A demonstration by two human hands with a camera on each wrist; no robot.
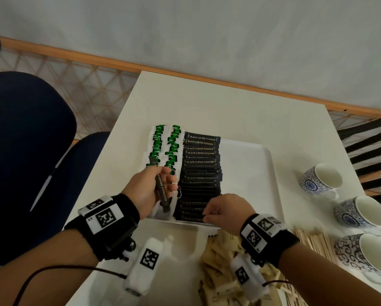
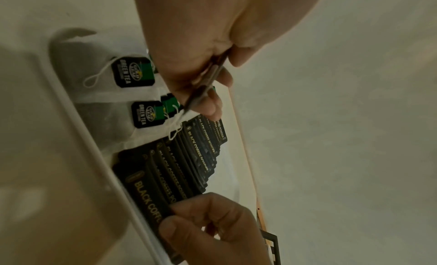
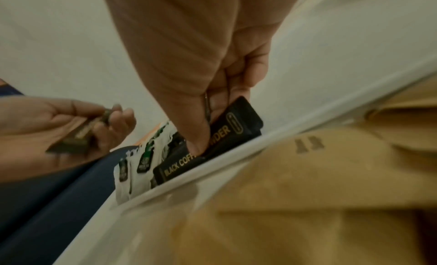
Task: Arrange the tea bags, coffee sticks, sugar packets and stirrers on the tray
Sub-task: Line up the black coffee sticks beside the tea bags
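Observation:
On the white tray (image 1: 251, 173) two columns of green-tagged tea bags (image 1: 163, 146) lie at the left, beside a long overlapping row of black coffee sticks (image 1: 201, 164). My left hand (image 1: 154, 186) hovers over the tea bags and grips a small bundle of coffee sticks (image 1: 161, 191) (image 2: 203, 85) (image 3: 78, 136). My right hand (image 1: 220, 208) is at the near end of the row, its thumb and fingers pinching the nearest coffee stick (image 3: 227, 136) (image 2: 151, 203) against the tray's near rim (image 3: 212, 173).
Brown sugar packets (image 1: 220, 261) are heaped in a white container (image 1: 180, 250) at the near edge, with wooden stirrers (image 1: 315, 241) to their right. Three blue-patterned cups (image 1: 322, 180) lie at the table's right. A dark blue chair (image 1: 26, 151) stands at the left.

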